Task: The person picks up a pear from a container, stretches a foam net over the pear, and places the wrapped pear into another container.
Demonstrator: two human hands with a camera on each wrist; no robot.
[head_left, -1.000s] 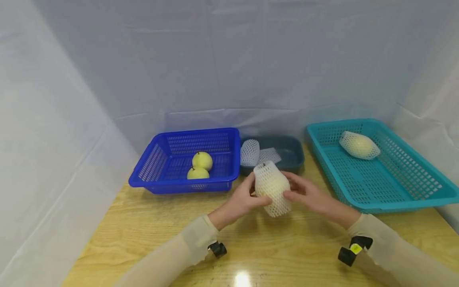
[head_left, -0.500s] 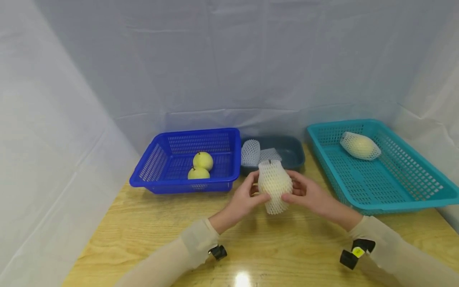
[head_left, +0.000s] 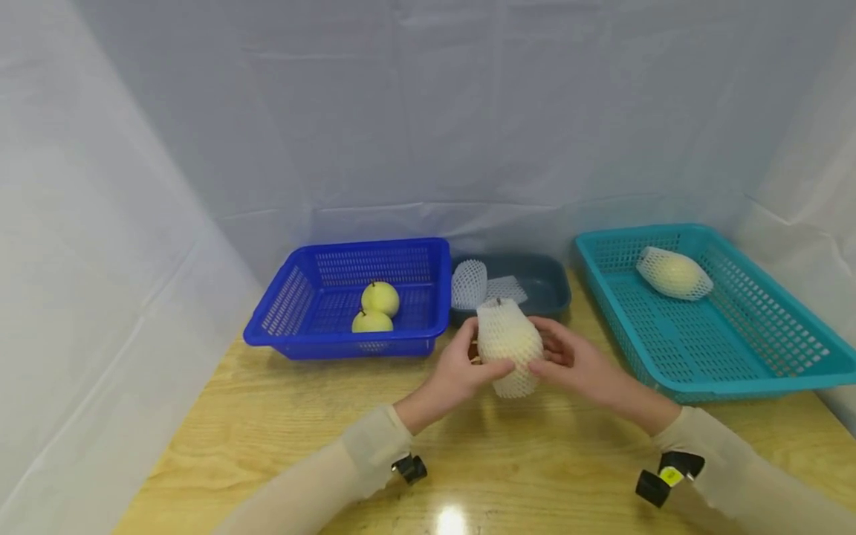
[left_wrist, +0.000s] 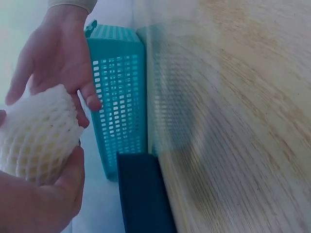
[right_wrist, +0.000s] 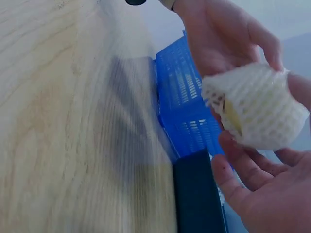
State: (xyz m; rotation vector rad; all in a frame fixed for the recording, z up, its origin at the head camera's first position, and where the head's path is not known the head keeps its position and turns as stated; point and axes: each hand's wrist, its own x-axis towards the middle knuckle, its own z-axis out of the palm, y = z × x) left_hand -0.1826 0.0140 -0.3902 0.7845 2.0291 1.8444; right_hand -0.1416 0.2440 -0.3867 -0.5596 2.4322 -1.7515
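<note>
Between my two hands, above the table, is a pear in a white foam net sleeve [head_left: 511, 340]. Its stem shows at the sleeve's upper end in the head view. My left hand [head_left: 461, 374] holds it from the left, thumb across the front. From the right, my right hand [head_left: 580, 365] grips it with thumb in front and fingers behind. In the right wrist view a bit of yellow skin shows inside the sleeve's end [right_wrist: 260, 107]. Two bare yellow pears [head_left: 380, 299] sit in a blue basket [head_left: 364, 338] to the left.
A dark teal tray [head_left: 545, 286] behind the hands holds foam net sleeves [head_left: 469, 284]. The turquoise basket [head_left: 709, 388] at the right contains one sleeved pear [head_left: 675, 275]. A wooden table [head_left: 281, 416] lies under everything, with white sheeting [head_left: 428, 119] behind.
The sleeved pear, tilted a second ago, now stands more upright between both hands. My thumbs have shifted slightly over its front. The baskets and the tray keep their places.
</note>
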